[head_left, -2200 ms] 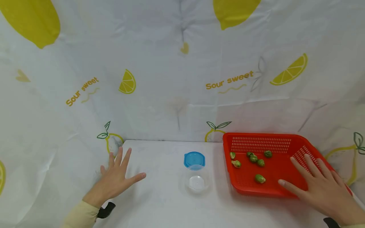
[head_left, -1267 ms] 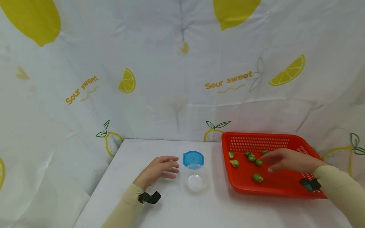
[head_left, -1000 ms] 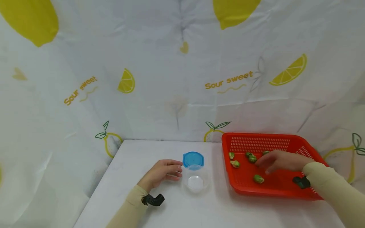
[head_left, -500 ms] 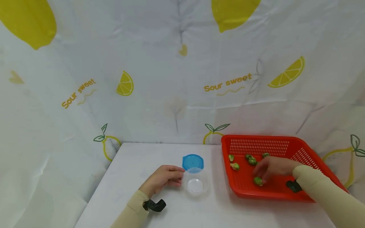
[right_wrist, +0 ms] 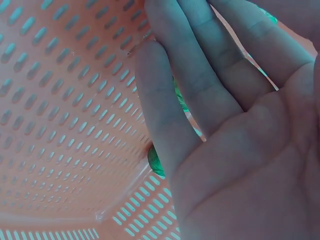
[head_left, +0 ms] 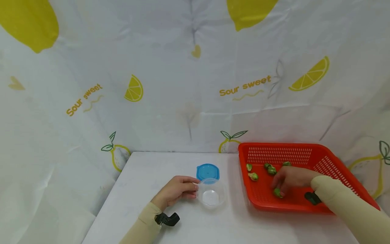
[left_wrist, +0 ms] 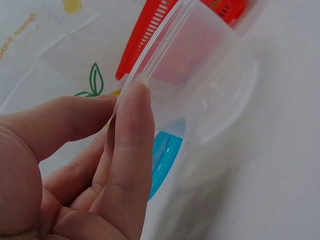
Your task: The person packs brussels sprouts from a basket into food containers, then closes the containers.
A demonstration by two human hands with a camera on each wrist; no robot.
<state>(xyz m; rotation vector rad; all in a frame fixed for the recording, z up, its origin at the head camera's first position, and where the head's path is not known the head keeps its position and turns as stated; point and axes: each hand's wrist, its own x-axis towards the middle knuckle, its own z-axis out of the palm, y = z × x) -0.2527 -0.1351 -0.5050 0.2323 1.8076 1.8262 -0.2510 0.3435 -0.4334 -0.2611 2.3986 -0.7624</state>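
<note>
Brussels sprout (head_left: 277, 193) is inside the red basket (head_left: 289, 207), at its near part, a little left of its middle. The right hand (head_left: 292, 177) reaches down into the basket over it, and the fingers of this hand are pinching the sprout; in the right wrist view these fingers lie close beside one another. More sprouts (head_left: 253, 176) lie in the same basket: two next to its left wall, a small group behind the right hand, and one toward its back wall. To the left of the basket, a clear cup (head_left: 211, 197) stands on the white surface (head_left: 225, 227). The left hand (head_left: 177, 190), farther left of the basket, pinches the rim of this cup with its fingers. A blue lid (head_left: 208, 171) is also left of the basket, just behind the cup.
</note>
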